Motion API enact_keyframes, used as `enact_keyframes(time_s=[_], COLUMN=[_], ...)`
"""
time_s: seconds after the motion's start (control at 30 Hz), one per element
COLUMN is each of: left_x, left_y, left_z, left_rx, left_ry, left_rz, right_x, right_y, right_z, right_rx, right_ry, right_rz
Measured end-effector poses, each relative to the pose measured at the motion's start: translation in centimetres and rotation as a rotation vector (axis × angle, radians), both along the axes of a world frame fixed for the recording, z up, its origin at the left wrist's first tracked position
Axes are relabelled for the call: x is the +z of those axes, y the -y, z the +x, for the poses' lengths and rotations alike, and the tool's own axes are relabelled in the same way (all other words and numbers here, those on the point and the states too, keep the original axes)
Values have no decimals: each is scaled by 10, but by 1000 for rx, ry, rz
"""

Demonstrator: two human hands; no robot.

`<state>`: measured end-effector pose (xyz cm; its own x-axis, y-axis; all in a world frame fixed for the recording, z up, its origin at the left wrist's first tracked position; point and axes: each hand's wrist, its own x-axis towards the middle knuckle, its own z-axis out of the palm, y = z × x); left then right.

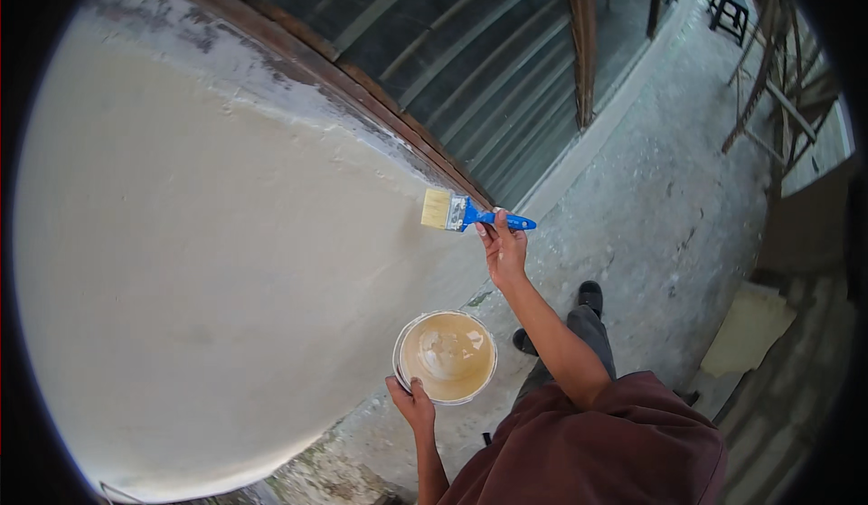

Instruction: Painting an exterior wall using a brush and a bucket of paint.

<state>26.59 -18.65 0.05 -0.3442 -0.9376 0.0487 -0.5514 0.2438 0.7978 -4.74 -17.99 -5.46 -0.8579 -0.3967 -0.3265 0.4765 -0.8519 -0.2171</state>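
Note:
My right hand grips the blue handle of a flat paintbrush, its pale yellow bristles pointing left toward the cream wall. Whether the bristles touch the wall, I cannot tell. Lower down, my left hand holds a round paint bucket by its rim, the thumb over the edge and the other fingers partly hidden beneath. Cream paint coats the inside of the bucket, with a shallow wet pool at the bottom. The brush is held above and apart from the bucket.
Along the wall's upper edge runs a brown wooden frame beside a slatted dark opening. A grey concrete floor stretches to the right. A black stool stands far off, near wooden poles. A pale flat sheet lies at the right.

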Motion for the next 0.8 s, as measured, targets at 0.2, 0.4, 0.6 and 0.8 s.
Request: enact_keyframes(time_s=[0.2, 0.4, 0.6, 0.8], left_x=[-2, -9, -13, -15], left_y=[18, 17, 16, 16], left_z=[16, 23, 28, 23], left_rx=[-109, -127, -144, -164], left_ry=[74, 109, 120, 138], left_rz=[10, 34, 81, 87], right_x=[-57, -124, -186, -154], right_y=[32, 54, 44, 51], right_z=[34, 39, 44, 36], right_rx=[-102, -204, -366, -348], right_ry=[113, 259, 378, 275], right_rz=[54, 181, 510, 517])
